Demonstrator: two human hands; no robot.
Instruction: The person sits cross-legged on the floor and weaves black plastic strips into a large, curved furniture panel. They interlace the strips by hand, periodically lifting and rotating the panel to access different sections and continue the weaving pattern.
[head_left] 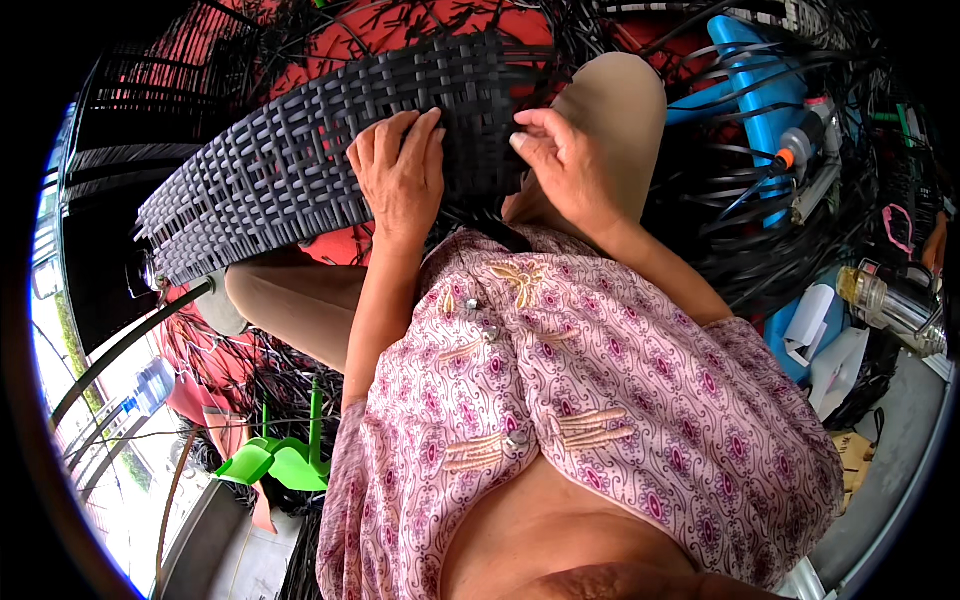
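Hand weaving of a dark grey panel, seen from above. The woven panel lies at the far side of the seated person's lap, slanting from the left to the centre, its right end just beside the right knee. The left hand rests on the panel's near part with bent fingers; its thumb is hidden, so whether it grips the weave cannot be told. The right hand is apart from the left, at the panel's right end, thumb and forefinger close together; whether a strip is pinched between them cannot be made out. Loose black strips spread to the right, near a blue plastic piece. The step in hand appears to be working strips at the unfinished end. The next move probably calls for steadying the panel with the left hand while the right threads and tightens a strip.
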